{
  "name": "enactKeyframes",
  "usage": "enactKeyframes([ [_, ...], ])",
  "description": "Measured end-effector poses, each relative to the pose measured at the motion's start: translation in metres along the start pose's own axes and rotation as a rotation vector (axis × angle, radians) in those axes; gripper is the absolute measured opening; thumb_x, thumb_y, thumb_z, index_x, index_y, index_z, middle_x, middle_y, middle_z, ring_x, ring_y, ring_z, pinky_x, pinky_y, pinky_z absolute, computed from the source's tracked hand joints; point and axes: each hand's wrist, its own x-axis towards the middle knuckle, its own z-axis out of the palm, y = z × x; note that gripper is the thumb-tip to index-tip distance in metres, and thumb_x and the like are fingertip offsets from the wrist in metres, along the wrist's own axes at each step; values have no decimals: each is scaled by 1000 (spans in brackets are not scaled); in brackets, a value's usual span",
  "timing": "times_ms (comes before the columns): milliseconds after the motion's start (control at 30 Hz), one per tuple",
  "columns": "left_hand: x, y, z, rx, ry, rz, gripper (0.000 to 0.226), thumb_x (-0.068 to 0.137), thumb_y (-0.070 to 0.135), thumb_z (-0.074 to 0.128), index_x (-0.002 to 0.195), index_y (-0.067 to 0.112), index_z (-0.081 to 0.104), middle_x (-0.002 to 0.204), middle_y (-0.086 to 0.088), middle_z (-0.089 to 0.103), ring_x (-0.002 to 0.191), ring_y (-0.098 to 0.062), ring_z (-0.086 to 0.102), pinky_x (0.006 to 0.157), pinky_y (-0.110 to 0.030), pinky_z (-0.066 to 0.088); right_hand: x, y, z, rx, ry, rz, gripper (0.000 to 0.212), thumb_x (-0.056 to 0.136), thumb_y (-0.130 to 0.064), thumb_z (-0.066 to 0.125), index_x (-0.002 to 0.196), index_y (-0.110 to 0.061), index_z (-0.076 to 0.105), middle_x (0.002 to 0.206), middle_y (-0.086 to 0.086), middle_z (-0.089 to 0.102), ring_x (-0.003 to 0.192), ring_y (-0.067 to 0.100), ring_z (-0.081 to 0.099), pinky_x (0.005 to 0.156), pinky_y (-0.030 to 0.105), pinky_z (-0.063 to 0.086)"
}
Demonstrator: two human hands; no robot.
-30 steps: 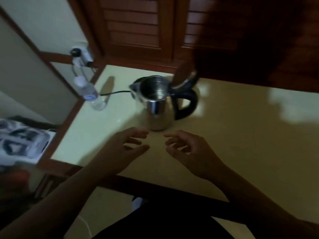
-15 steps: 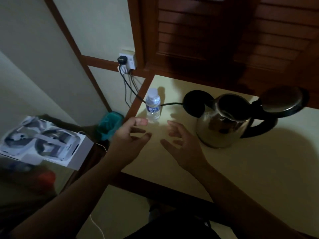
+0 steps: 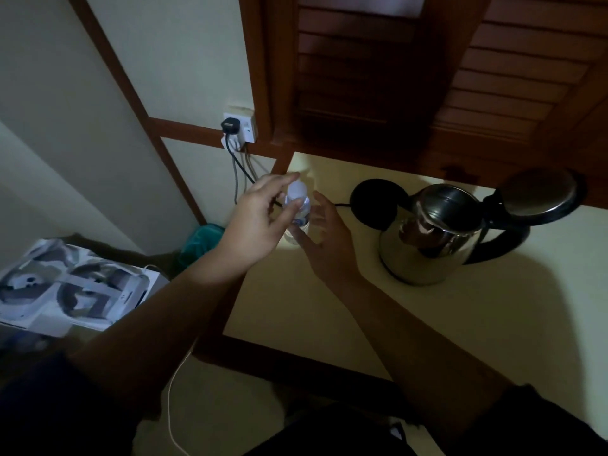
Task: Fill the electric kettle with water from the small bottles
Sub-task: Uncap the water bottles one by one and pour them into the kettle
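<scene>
Since half a second ago, both hands are now closing in on the small bottle (image 3: 297, 209), where earlier they were hovering short of it, fingers spread. The left hand (image 3: 260, 222) is reaching over the white cap, its fingers curved on the bottle's left side; the right hand (image 3: 324, 235) is cupping the right side. Whether either hand is actually clamped on the bottle cannot be told, since the fingers are covering the contact.

The bottle is standing upright near the far left corner of the table (image 3: 411, 324), long axis vertical, cap pointing up. The electric kettle (image 3: 431, 238) is sitting off its black base (image 3: 378, 202), lid (image 3: 539, 195) hinged open, spout facing left toward the bottle, handle toward the right edge.
</scene>
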Motion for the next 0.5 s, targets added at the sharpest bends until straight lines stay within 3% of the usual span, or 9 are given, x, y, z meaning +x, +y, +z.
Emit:
enactKeyframes([
  [100,-3,1,0,43,-25,69,40,101,26,66,138,12,64,116,-4,62,104,-14,62,89,-27,53,-13,12,-10,-72,-42,7,60,93,-48,74,145,-27,52,130,-10,60,113,3,59,93,31,55],
  [233,-16,8,3,16,-177,129,39,101,23,65,138,11,64,119,-3,57,109,-12,59,81,-14,52,-36,12,-18,103,-119,23,62,91,-36,79,140,-21,46,135,-9,61,119,0,61,94,24,53],
  [400,-22,30,9,-13,-332,230,40,99,22,66,138,13,63,119,1,56,111,-14,59,86,-30,57,-61,7,-45,119,-130,9,50,97,-29,74,139,-22,47,128,-8,66,111,5,67,89,30,58],
  [500,-21,52,20,-22,-471,296,41,97,23,68,137,17,64,116,3,56,105,-14,61,80,-31,57,-88,11,-79,89,-119,-1,43,97,-31,73,135,-20,55,121,-7,69,109,11,68,89,41,58],
])
